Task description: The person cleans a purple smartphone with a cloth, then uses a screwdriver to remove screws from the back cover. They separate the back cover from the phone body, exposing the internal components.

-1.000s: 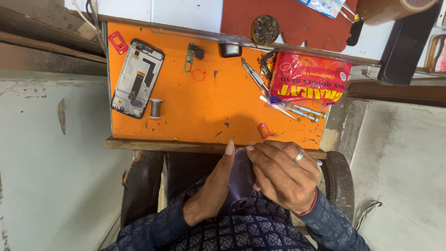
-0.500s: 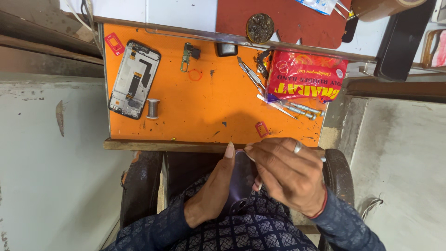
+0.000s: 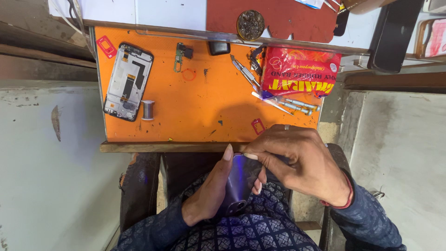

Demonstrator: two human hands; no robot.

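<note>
My left hand grips a dark purple phone back cover just below the front edge of the orange work mat. The cover's camera end points toward me. My right hand rests over the cover's upper right edge, fingers pinched against it; a ring shows on one finger. Whether a tool sits in those fingers is hidden.
An opened phone frame and a small metal spool lie at the mat's left. A red packet, tweezers and screwdrivers, a small circuit part and a small red frame lie to the right. A wooden table edge borders the mat.
My right hand has shifted slightly over the cover's edge and the view has drifted a little. The things on the mat have not moved.
</note>
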